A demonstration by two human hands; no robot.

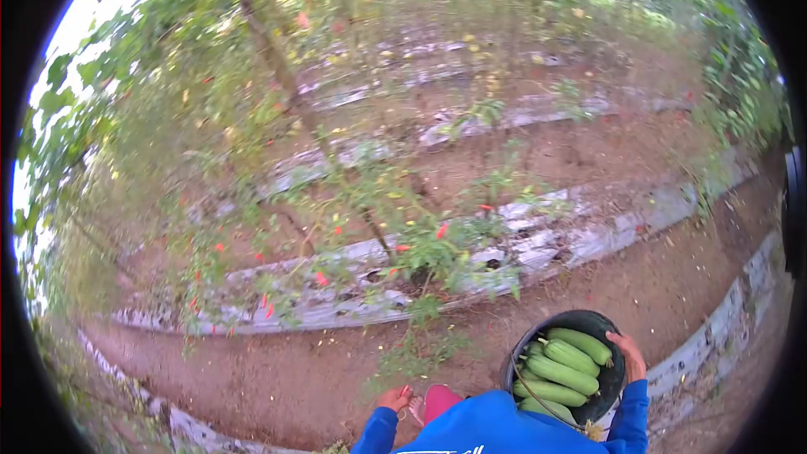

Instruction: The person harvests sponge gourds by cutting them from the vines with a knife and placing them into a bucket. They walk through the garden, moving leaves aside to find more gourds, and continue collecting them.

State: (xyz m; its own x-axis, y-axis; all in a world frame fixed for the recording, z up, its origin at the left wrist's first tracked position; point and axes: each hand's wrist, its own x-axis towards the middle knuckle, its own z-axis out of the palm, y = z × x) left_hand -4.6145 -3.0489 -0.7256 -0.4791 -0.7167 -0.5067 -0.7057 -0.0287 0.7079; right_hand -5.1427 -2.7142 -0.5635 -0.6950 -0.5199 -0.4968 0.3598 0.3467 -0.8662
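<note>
My right hand [628,356] grips the right rim of a black bucket [611,395], its fingers wrapped over the edge. The bucket is held against my right side, tilted so its inside shows. Several long green gourds [565,374] lie in it side by side. A thin handle [528,384] hangs along the bucket's near left side. My left hand [393,398] is low at my left side, over the soil path, with nothing visible in it. Its fingers are loosely bent and a little apart.
Chili plants with red fruit [441,230] lean over the path ahead. Grey plastic mulch [336,317] covers the raised beds. A slanting pole [277,63] stands at upper left. Bare soil path [235,361] runs between beds, with another mulch strip [714,328] at right.
</note>
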